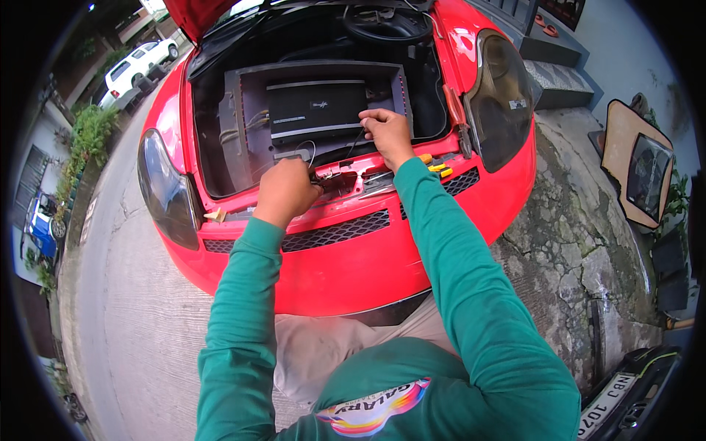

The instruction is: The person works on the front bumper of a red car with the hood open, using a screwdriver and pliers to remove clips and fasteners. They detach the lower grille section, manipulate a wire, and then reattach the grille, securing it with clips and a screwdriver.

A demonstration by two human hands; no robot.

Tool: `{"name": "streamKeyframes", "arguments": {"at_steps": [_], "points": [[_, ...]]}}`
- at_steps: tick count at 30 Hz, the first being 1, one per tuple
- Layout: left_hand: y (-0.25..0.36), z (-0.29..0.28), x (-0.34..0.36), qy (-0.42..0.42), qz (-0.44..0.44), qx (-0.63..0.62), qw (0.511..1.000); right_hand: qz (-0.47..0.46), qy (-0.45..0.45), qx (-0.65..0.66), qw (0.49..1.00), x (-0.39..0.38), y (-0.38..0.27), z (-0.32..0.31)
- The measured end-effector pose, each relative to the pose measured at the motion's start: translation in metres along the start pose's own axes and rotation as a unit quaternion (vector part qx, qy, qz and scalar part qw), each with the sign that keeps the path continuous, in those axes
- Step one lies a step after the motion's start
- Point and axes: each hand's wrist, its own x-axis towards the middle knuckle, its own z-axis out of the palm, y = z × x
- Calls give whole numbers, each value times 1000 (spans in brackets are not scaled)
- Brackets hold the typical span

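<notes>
My left hand (289, 189) is closed in a fist over the front rim of the red car's open compartment; what it grips is hidden under the fingers. A thin pale wire (312, 149) loops up just beyond it. Higher and to the right, my right hand (387, 136) pinches what looks like a thin dark wire (357, 142), which slants down toward the latch area (340, 182). Beyond both hands, a flat black car amplifier (316, 106) with silver edges sits inside a grey box frame (246, 165).
Red-handled pliers (457, 114) lie on the compartment's right rim. Yellow-handled tools (440, 169) rest on the front ledge beside my right forearm. The red bumper (346, 279) is close to my legs. A tan panel (621, 162) leans by the right wall; a white vehicle (140, 65) stands far left.
</notes>
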Motion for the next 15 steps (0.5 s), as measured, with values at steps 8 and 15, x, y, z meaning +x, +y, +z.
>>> {"name": "streamKeyframes", "arguments": {"at_steps": [8, 15], "points": [[9, 13, -11, 34, -40, -9, 999, 10, -18, -6, 1000, -5, -4, -2], [19, 15, -12, 34, -73, 17, 997, -14, -11, 2, 1000, -5, -2, 0]]}}
